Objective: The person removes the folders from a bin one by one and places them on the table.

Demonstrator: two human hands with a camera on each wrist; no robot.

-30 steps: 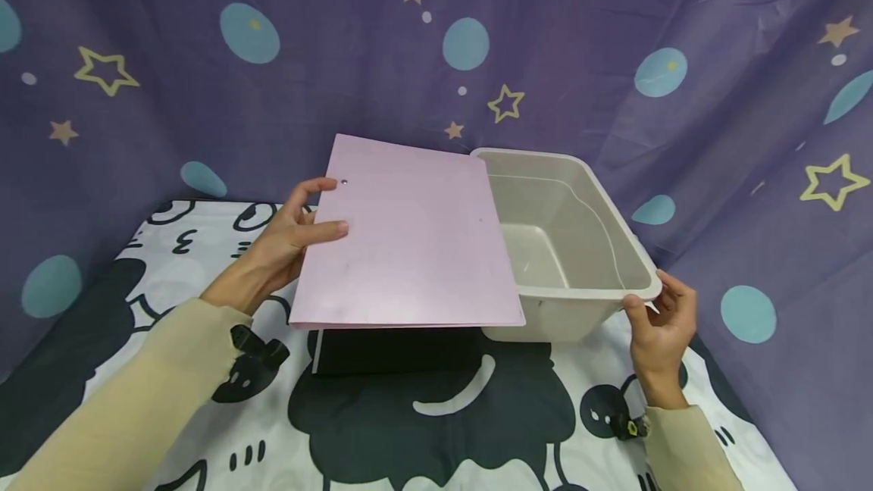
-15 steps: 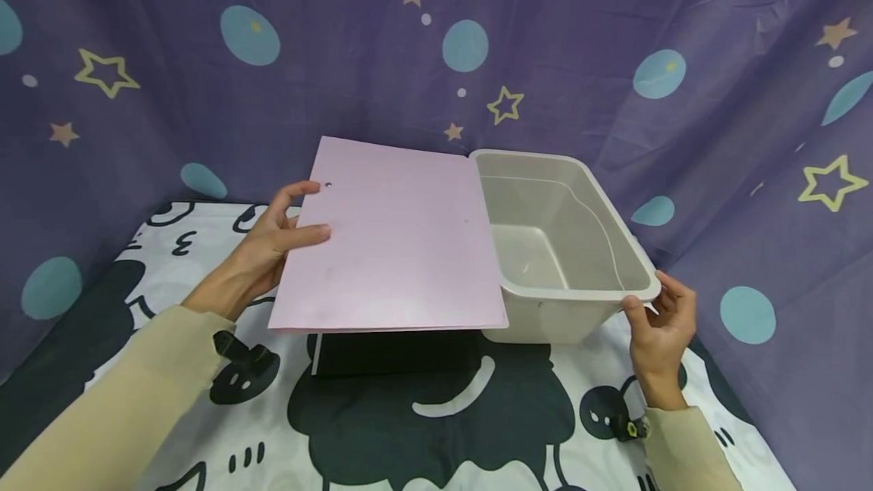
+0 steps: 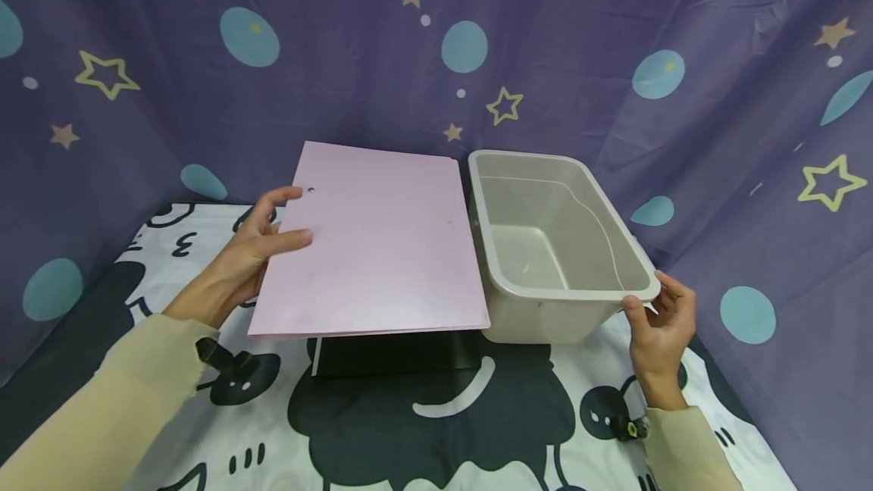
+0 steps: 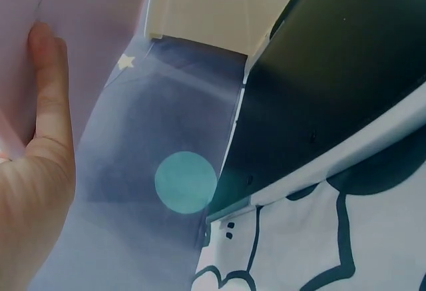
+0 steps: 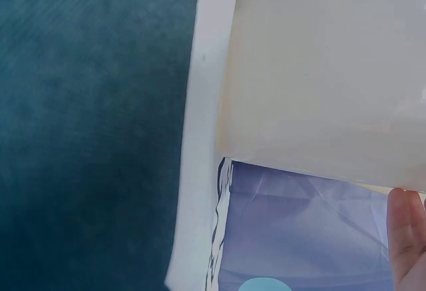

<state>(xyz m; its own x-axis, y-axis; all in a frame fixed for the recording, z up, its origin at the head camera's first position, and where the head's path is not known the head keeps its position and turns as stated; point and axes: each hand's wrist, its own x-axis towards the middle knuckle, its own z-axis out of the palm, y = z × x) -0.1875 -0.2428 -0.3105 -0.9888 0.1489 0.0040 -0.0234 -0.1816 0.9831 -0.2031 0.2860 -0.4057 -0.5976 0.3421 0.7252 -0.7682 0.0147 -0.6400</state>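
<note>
My left hand (image 3: 239,264) grips the left edge of a flat pink folder (image 3: 382,241), thumb on top and fingers partly hidden at the edge. The folder is held up, its right edge alongside a light grey plastic bin (image 3: 546,318). In the left wrist view, the thumb lies along the pink folder (image 4: 100,18). My right hand (image 3: 661,339) pinches the bin's front right corner at the rim. In the right wrist view, fingertips of the right hand (image 5: 407,238) meet the edge of the bin (image 5: 319,71). The bin's visible inside holds nothing.
A flat black thing with a white edge (image 3: 402,354) lies under the folder, mostly hidden by it. A black-and-white cartoon cloth (image 3: 252,445) covers the table. Behind it hangs a purple curtain (image 3: 355,36) with stars and blue spots.
My left hand has drawn the pink folder leftward and slightly down in the head view, off the bin's left side, so the whole bin opening shows. My right hand stays at the rim.
</note>
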